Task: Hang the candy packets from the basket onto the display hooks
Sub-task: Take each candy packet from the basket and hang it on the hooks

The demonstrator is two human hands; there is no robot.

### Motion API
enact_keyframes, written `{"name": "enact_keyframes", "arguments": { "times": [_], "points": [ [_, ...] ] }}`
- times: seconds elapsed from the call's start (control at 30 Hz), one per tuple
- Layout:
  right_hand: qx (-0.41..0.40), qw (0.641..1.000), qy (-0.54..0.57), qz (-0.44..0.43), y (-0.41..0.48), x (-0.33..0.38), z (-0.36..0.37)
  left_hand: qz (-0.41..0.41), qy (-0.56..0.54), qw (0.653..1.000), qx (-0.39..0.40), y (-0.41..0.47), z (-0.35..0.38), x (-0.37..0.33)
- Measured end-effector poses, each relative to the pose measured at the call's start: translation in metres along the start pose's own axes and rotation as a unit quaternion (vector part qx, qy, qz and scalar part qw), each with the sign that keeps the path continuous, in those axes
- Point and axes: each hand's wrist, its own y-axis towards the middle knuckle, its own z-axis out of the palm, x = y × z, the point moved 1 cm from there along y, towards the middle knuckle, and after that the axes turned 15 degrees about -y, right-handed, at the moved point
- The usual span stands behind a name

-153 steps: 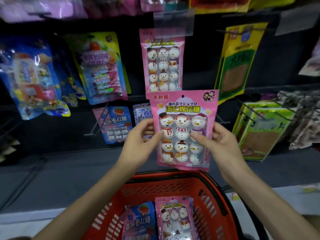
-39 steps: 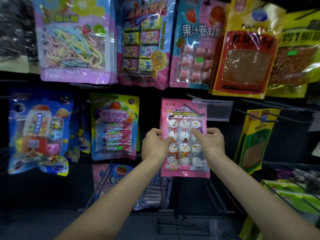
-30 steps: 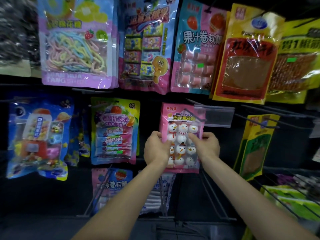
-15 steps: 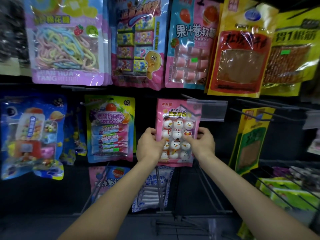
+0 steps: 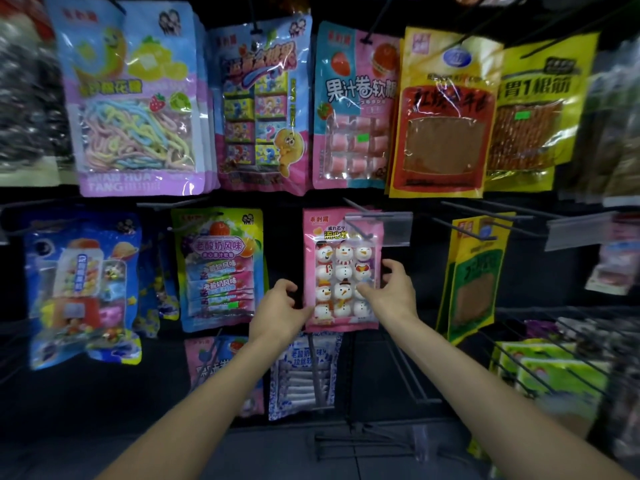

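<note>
**Q:** Where is the snowman packet (image 5: 341, 271)?

**A:** In the middle row of the display, upright and facing outward. Its top right corner lies behind the clear label holder (image 5: 379, 228) at the tip of a wire hook (image 5: 355, 208). Whether the hook passes through the packet cannot be made out.

**Q:** What is the state of the right hand (image 5: 393, 291)?

**A:** It pinches the right edge of the packet. The thumb lies flat on the front, and the fingers (image 5: 389, 265) curl round the side.

**Q:** And the left hand (image 5: 278, 315)?

**A:** It is at the lower left corner, with the thumb tip touching the packet's edge. The fingers are curled just beside the packet against the dark backing. Whether this amounts to a grip cannot be told.

**Q:** What surrounds the packet?

**A:** A yellow-green packet (image 5: 218, 268) hangs to its left, with a blue packet (image 5: 83, 289) further left. A yellow packet (image 5: 472, 278) hangs to its right, and a white-and-blue packet (image 5: 304, 372) hangs below. A row of larger packets hangs above, among them a pink-and-blue one (image 5: 355, 109) directly overhead.
</note>
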Motion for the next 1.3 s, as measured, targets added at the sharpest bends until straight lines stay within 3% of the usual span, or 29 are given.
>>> {"name": "enact_keyframes", "arguments": {
  "times": [0.27,0.47,0.6,0.77,0.9,1.07,1.13,1.3],
  "points": [
    [0.071,0.987,-0.068,-0.130,-0.077,-0.001,-0.048,0.123,0.172,0.974,0.075,-0.078,-0.037,-0.010],
    [0.193,0.928,-0.166,-0.272,-0.162,-0.026,-0.074,0.155,0.250,0.940,0.172,-0.160,-0.056,0.015],
    [0.309,0.885,-0.226,-0.264,-0.216,-0.052,-0.076,0.187,0.265,0.923,0.208,-0.208,-0.061,0.048],
    [0.379,0.846,-0.263,-0.267,-0.267,-0.109,-0.059,0.188,0.268,0.913,0.244,-0.252,-0.060,0.096],
    [0.427,0.829,-0.285,-0.223,-0.292,-0.155,-0.029,0.166,0.279,0.909,0.260,-0.274,-0.058,0.134],
    [0.499,0.809,-0.303,-0.064,-0.322,-0.213,0.017,0.150,0.316,0.891,0.289,-0.288,-0.054,0.179],
    [0.526,0.786,-0.326,-0.008,-0.333,-0.234,0.033,0.142,0.323,0.883,0.309,-0.290,-0.051,0.191],
    [0.514,0.762,-0.376,0.121,-0.349,-0.281,0.071,0.131,0.340,0.869,0.334,-0.291,-0.048,0.207]
  ]
}}
